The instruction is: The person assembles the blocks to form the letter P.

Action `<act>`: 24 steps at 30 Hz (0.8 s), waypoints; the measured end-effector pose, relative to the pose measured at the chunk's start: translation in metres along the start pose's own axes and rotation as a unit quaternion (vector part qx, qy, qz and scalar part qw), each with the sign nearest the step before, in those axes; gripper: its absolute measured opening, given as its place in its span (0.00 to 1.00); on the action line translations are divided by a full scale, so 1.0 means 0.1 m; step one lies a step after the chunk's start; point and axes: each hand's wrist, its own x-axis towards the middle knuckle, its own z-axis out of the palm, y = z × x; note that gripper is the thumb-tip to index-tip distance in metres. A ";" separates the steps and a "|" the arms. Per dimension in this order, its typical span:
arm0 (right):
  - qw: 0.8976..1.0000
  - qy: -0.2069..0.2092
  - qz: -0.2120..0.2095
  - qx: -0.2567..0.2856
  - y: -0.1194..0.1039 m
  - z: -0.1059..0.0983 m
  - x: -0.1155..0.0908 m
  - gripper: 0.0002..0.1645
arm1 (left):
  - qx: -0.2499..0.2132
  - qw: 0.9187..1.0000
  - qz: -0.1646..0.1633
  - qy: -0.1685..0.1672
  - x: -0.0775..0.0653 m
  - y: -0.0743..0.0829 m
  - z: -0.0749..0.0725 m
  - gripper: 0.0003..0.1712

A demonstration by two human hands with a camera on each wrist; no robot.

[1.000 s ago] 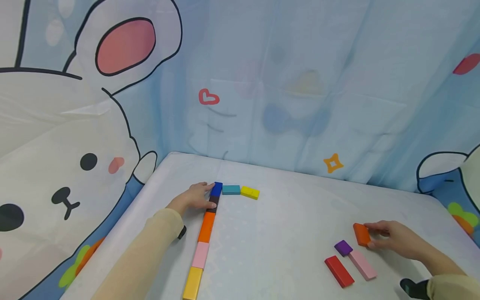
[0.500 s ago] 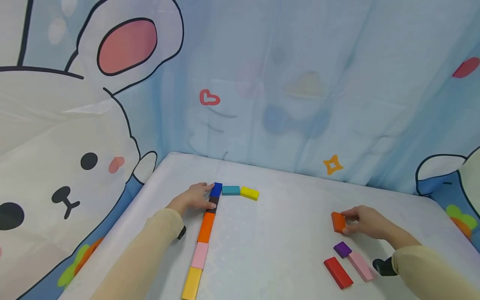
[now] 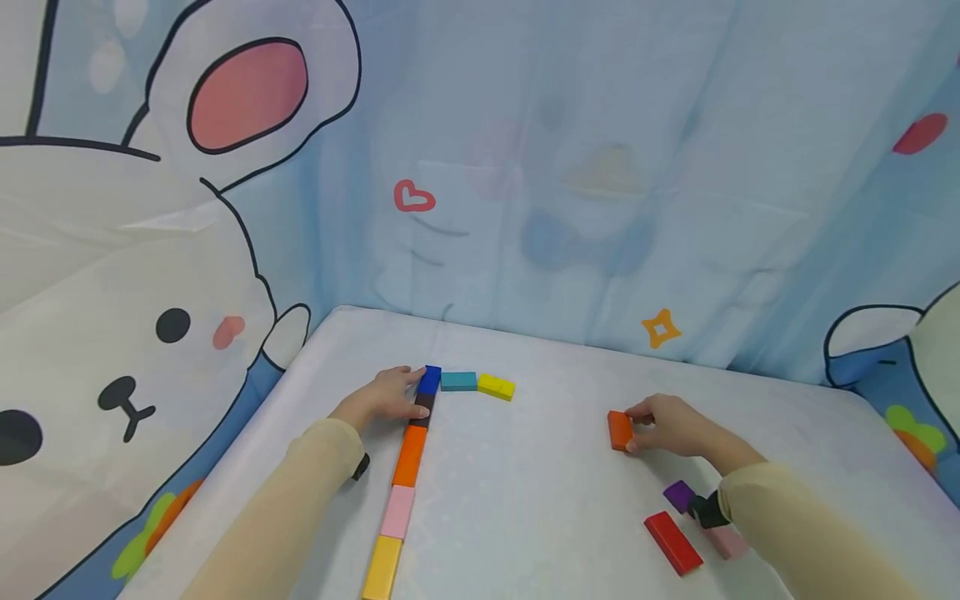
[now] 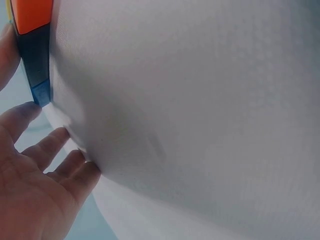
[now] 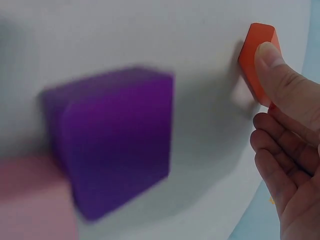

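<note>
My right hand (image 3: 675, 427) pinches an orange block (image 3: 618, 431) between thumb and fingers over the right half of the table; the right wrist view shows the thumb across the block's (image 5: 257, 62) face. At the far left, my left hand (image 3: 382, 394) touches the end of a row of blocks. Its index fingertip meets the blue block (image 3: 429, 380), and its thumb lies at the black block (image 3: 422, 410). Below these in the row come another orange block (image 3: 408, 456), a pink block (image 3: 397, 511) and a golden-yellow block (image 3: 382, 568).
A teal block (image 3: 458, 382) and a yellow block (image 3: 496, 387) extend rightward from the blue one. Near my right forearm lie a purple block (image 3: 678, 496), a red block (image 3: 673, 542) and a second pink block (image 3: 726, 542), partly covered by the wrist camera.
My right hand has carried the orange block leftward and away from me across the table, past the purple block. The left hand has stayed at the end of the row.
</note>
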 end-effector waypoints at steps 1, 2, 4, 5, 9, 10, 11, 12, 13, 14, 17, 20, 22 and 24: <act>1.000 0.000 -0.003 0.000 -0.04 0.02 0.02 0.39 | 0.000 1.000 0.000 0.000 0.00 0.00 0.00 0.45; 1.000 0.000 -0.007 0.000 -0.08 0.03 0.05 0.39 | -0.002 1.000 0.000 0.000 0.00 -0.01 0.00 0.45; 1.000 0.001 -0.009 0.002 -0.17 0.06 0.09 0.39 | -0.003 1.000 0.001 0.000 0.00 -0.01 0.00 0.45; 1.000 0.001 -0.010 0.001 -0.21 0.08 0.11 0.38 | -0.003 1.000 0.001 0.000 0.00 -0.01 0.00 0.45; 1.000 0.001 -0.009 0.005 -0.35 0.11 0.18 0.38 | -0.002 1.000 0.005 0.000 -0.01 -0.01 -0.01 0.45; 1.000 0.001 -0.008 0.008 -0.38 0.12 0.19 0.38 | -0.002 1.000 0.006 0.000 -0.01 -0.01 -0.01 0.45; 1.000 0.000 -0.008 0.008 -0.41 0.13 0.21 0.38 | -0.002 1.000 0.006 0.000 -0.01 -0.01 0.00 0.45; 1.000 0.000 -0.009 0.009 -0.44 0.13 0.22 0.38 | -0.001 1.000 0.008 0.001 -0.01 0.00 -0.01 0.45; 1.000 0.000 -0.009 0.011 -0.47 0.14 0.23 0.38 | -0.001 1.000 0.008 0.001 -0.01 0.00 -0.01 0.45; 1.000 0.001 -0.010 0.014 -0.49 0.14 0.24 0.38 | 0.001 1.000 0.009 0.002 -0.01 0.00 -0.01 0.45; 1.000 0.002 -0.017 0.018 -0.55 0.16 0.26 0.37 | 0.000 1.000 0.010 0.001 -0.02 0.00 -0.02 0.45; 0.999 0.002 -0.019 0.027 -0.61 0.18 0.29 0.37 | 0.001 1.000 0.010 0.002 -0.02 0.00 -0.01 0.45; 0.999 0.002 -0.019 0.031 -0.64 0.20 0.32 0.38 | 0.001 1.000 0.008 0.002 -0.01 -0.01 -0.01 0.45; 0.999 0.002 -0.015 0.036 -0.68 0.24 0.35 0.38 | 0.003 1.000 0.008 0.003 -0.01 -0.01 -0.01 0.45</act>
